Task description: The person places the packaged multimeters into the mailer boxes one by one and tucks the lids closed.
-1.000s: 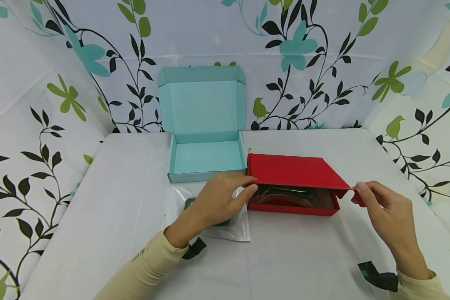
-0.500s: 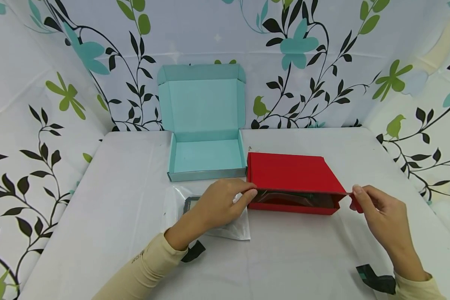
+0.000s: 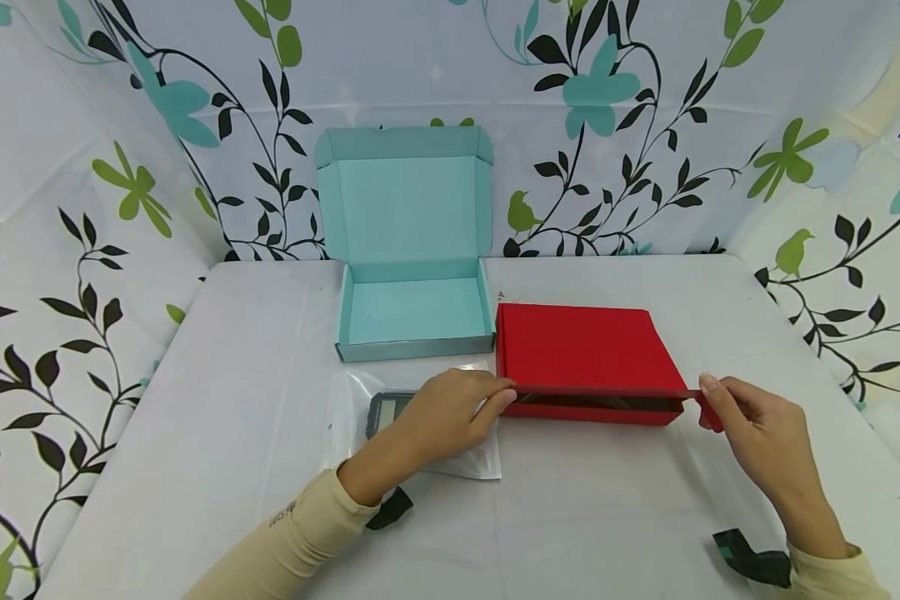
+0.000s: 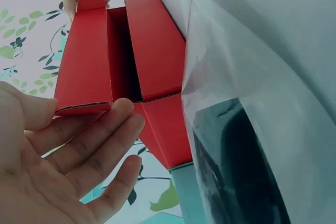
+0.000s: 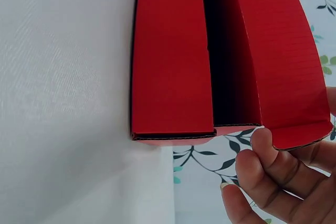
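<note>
Pinching the lid (image 3: 581, 346) with my left hand (image 3: 453, 417) and its side tab (image 3: 711, 415) with my right hand (image 3: 767, 437), I judge the red box (image 3: 592, 414) on the tabletop (image 3: 600, 517) light, stiff, best held by corners.

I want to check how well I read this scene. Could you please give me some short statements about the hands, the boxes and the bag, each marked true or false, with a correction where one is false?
1. The left hand and the right hand both hold the lid of the red box. True.
2. The lid is fully shut. False: a gap shows under its front edge.
3. The teal box stands open behind the plastic bag. True.
4. The plastic bag lies to the right of the red box. False: it lies to the left.
5. A dark-edged item shows inside the plastic bag. True.
</note>
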The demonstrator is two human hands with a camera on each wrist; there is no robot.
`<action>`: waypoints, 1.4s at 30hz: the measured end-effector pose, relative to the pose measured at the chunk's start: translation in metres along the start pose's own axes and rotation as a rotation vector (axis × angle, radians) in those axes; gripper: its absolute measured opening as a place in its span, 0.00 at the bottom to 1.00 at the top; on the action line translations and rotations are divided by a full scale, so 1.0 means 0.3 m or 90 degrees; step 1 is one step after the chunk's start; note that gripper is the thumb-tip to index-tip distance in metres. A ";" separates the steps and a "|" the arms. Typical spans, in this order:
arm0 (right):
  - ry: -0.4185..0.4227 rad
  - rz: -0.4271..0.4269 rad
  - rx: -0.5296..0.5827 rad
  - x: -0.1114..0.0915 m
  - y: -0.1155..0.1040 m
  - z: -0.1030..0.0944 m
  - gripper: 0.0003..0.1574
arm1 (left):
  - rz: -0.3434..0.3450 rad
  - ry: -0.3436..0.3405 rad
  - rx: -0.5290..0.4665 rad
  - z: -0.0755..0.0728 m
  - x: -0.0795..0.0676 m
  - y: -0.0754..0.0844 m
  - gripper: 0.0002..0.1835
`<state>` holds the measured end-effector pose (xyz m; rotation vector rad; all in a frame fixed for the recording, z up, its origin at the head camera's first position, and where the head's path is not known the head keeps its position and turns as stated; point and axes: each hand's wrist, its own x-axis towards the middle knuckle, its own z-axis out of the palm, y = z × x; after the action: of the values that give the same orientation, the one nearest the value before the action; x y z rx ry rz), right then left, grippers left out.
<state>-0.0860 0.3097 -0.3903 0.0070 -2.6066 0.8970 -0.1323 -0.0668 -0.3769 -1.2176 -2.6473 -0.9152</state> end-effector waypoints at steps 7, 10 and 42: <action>-0.016 0.012 -0.006 -0.001 0.021 0.000 0.19 | -0.014 -0.008 0.002 0.019 0.003 -0.002 0.17; -0.024 0.020 -0.010 -0.002 0.026 0.001 0.19 | -0.025 -0.013 0.002 0.026 0.002 -0.003 0.17; -0.186 0.047 -0.058 -0.021 0.051 -0.004 0.18 | -0.168 -0.073 -0.036 0.068 0.005 0.030 0.16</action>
<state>-0.0816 0.3218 -0.4009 0.0186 -2.9347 0.8567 -0.1235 -0.0498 -0.3887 -0.9732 -2.9441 -0.9907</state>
